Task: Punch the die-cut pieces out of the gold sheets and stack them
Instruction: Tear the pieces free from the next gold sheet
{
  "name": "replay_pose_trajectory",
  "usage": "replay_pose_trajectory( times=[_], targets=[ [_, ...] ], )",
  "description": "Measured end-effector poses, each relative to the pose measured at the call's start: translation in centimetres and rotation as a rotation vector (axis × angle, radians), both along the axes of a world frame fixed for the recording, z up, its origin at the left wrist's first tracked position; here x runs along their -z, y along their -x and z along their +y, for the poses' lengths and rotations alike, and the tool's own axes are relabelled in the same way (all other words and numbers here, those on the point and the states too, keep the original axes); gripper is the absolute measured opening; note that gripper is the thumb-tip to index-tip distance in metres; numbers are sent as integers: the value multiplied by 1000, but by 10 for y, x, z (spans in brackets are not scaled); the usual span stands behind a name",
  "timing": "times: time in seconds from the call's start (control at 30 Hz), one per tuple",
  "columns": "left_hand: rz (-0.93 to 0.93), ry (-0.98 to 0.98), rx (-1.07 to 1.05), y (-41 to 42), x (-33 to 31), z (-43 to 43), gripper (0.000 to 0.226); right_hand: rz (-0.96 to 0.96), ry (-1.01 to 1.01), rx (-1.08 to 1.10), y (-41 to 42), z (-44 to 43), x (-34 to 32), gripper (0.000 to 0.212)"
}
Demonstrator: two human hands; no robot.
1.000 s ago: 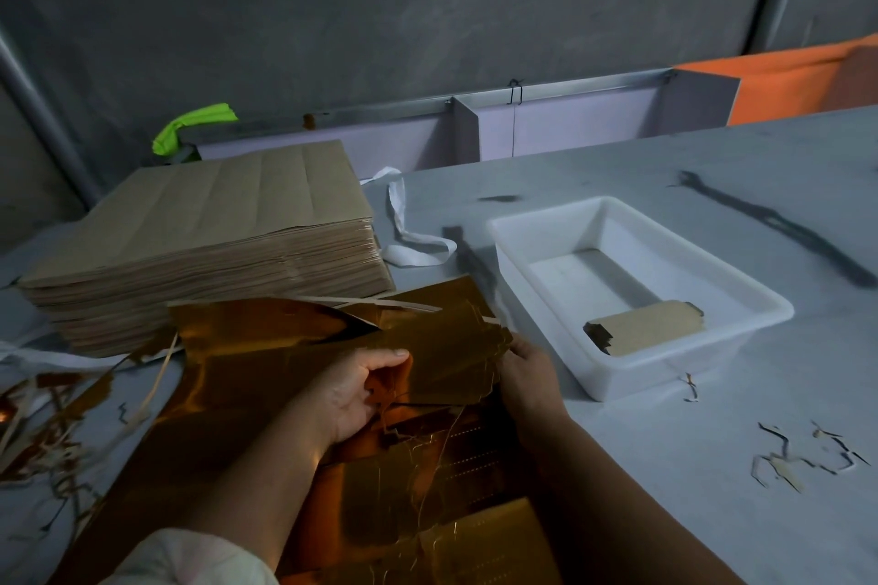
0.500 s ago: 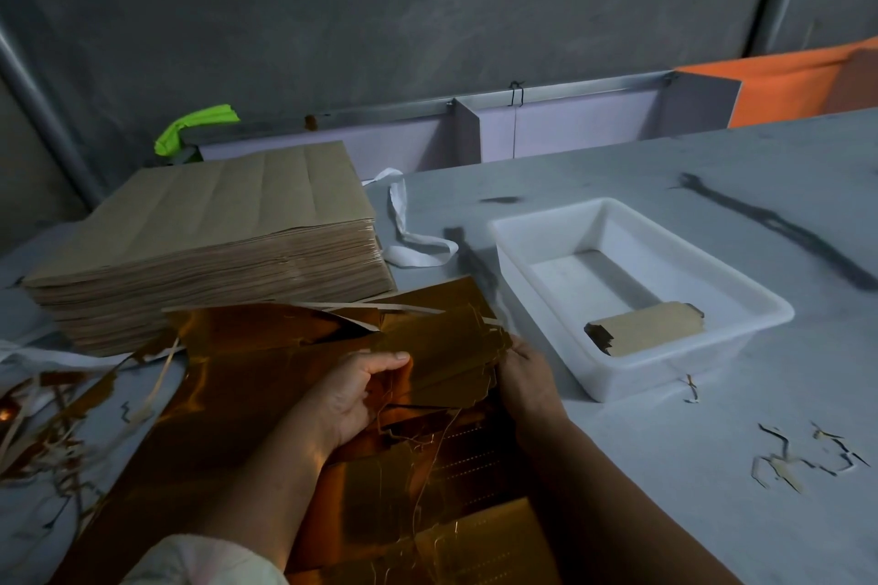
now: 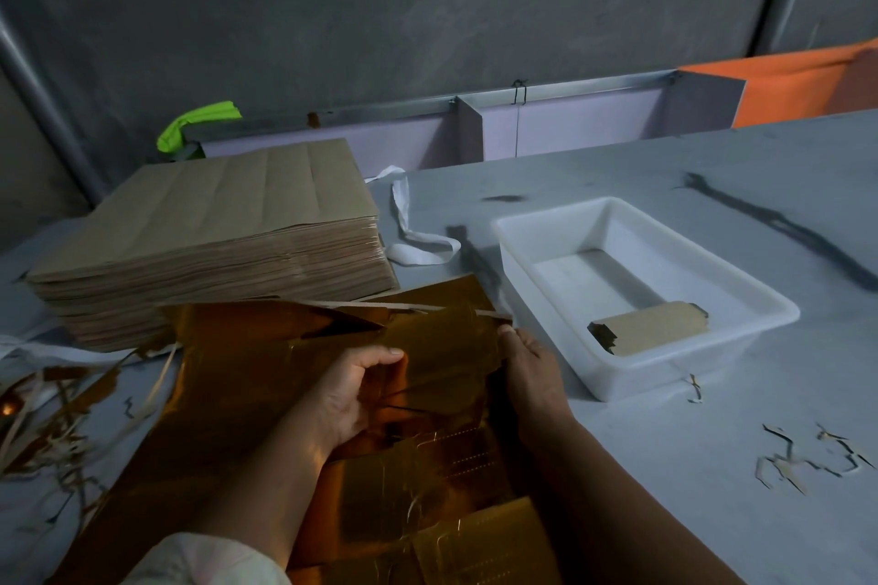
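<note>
Nearest to us, a pale sleeve is showing at the bottom edge. The gold sheets are lying spread across the grey table, their perforated outlines catching the light.

Just beyond, both hands are working one die-cut piece, which is raised slightly above the sheets. The left hand is curling its fingers round the piece's left edge with the thumb on top, and the right hand is pinching the right edge.

We're reading this as the punching-out step. The piece is looking nearly free, though we can't tell whether a last tab is holding it.

A tangle of scrap strips is lying out to the left, and small offcuts are scattered on the right.

Past the right hand, the white plastic tub is sitting with one punched piece inside, brown side up, against the near wall. So we're judging that the next move is calling for shedding any clinging waste. After that comes carrying this piece rightwards into the tub and squaring it onto that first one.

Farther back on the left, a tall stack of brown-backed sheets is sitting with a white strap lying beside it. At the far edge, a green object and an orange sheet are showing.
</note>
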State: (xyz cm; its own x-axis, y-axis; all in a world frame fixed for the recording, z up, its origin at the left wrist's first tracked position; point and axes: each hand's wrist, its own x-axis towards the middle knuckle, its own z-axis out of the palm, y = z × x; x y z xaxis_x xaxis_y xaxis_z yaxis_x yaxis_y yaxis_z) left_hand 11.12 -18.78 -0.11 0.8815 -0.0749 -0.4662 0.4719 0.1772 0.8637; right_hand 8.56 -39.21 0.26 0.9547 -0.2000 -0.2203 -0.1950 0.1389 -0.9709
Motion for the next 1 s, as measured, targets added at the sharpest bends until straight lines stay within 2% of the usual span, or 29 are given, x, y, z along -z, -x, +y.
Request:
replay_pose_trajectory(
  times=[0.13, 0.23, 0.33, 0.6, 0.7, 0.77, 0.87, 0.93, 1.0],
  targets=[
    [-6, 155, -40, -1, 3, 6, 26, 19, 6, 14, 0, -1, 0, 37],
    [-28, 186, -21, -2, 6, 9, 30, 20, 21, 11, 1, 0, -1, 39],
    [-40, 213, -32, -3, 7, 10, 23, 21, 41, 19, 1, 0, -1, 38],
    [-12, 106, 3, 0, 6, 10, 33, -52, 262, 58, 0, 4, -4, 28],
    [-7, 105, 18, 1, 4, 8, 31, -124, 299, 154, 1, 1, -10, 35],
    [1, 102, 15, 1, 3, 7, 31, -129, 170, 145, 3, 0, -18, 49],
    [14, 112, 1, 2, 2, 6, 50, -116, -122, -22, 10, -2, -30, 61],
    [19, 132, -4, 3, -1, 3, 56, -105, -177, -170, 13, -1, -32, 70],
    [0, 109, -23, 2, -3, 1, 63, -69, -235, -288, 12, 1, -31, 64]
  ],
)
